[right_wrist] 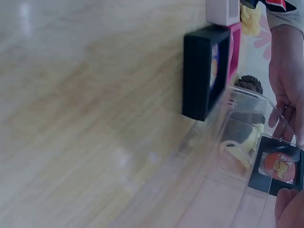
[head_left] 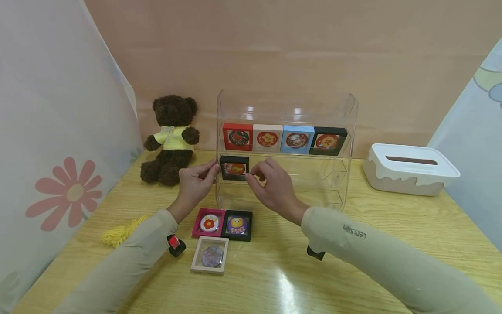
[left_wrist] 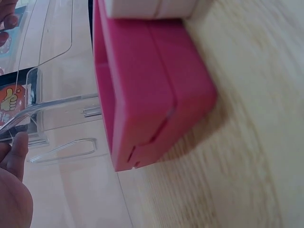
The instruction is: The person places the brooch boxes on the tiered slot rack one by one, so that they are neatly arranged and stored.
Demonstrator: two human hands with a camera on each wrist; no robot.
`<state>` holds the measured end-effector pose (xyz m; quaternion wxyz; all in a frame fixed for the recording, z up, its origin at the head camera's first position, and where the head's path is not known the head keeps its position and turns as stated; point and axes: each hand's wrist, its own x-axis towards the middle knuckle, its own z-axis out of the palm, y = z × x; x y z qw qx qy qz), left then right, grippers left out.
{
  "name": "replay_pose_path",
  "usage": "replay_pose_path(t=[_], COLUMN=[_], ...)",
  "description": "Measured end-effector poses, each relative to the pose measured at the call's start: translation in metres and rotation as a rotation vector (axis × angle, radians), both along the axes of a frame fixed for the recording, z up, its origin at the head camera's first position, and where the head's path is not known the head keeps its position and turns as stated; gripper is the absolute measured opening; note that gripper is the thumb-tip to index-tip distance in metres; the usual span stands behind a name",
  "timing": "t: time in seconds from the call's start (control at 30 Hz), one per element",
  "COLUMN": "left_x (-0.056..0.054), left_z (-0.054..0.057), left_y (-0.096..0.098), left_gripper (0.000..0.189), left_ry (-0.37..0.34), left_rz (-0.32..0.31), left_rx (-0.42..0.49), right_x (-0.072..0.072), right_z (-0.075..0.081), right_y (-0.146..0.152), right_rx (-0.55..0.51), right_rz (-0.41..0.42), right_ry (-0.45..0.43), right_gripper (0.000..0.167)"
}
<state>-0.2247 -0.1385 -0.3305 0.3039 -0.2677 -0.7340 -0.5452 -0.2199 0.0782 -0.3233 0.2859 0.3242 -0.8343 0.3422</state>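
Note:
A black square display frame (head_left: 234, 168) with a red-and-yellow round badge stands upright at the left end of the clear stand's (head_left: 284, 117) middle tier. My left hand (head_left: 195, 185) is at the stand's left wall, thumb and forefinger close together beside the frame's left edge; whether they grip the wall or the frame is unclear. With curled fingers, my right hand (head_left: 274, 185) holds the frame's right edge. In the right wrist view the badge (right_wrist: 279, 167) shows a thumbs-up. Red (head_left: 237, 137), cream (head_left: 267, 138), light blue (head_left: 297, 139) and black (head_left: 328, 141) frames fill the tier above.
Before the stand lie a magenta frame (head_left: 209, 223), a black frame with a purple badge (head_left: 237, 225) and a cream frame (head_left: 209, 255). Yellow cord (head_left: 122, 231) and a brown teddy bear (head_left: 170, 139) are at left, a white-topped tissue box (head_left: 409, 169) at right.

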Motion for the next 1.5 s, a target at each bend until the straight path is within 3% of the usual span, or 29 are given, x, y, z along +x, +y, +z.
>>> replay_pose_path(t=[0.17, 0.47, 0.7, 0.97, 1.5], left_x=[0.000, -0.020, 0.000, 0.001, 0.001], left_z=[-0.002, -0.023, -0.001, -0.001, -0.002], left_y=[-0.001, -0.007, 0.001, 0.001, 0.001], left_gripper=[0.017, 0.018, 0.017, 0.017, 0.017], left_ry=[0.010, -0.019, -0.033, -0.028, -0.018], left_rz=[-0.002, -0.017, -0.020, -0.004, -0.011], left_rx=[-0.006, 0.048, 0.022, 0.016, 0.017], right_x=[0.010, 0.026, 0.041, 0.045, 0.047], right_z=[-0.006, -0.020, -0.032, -0.039, -0.053], right_y=[0.005, 0.009, 0.011, 0.017, 0.018], right_rx=[0.016, 0.083, 0.182, 0.279, 0.316], right_rz=[0.043, 0.076, 0.093, 0.100, 0.098], right_ry=[-0.033, -0.139, -0.334, -0.489, -0.507], right_gripper=[0.011, 0.008, 0.014, 0.034, 0.048])
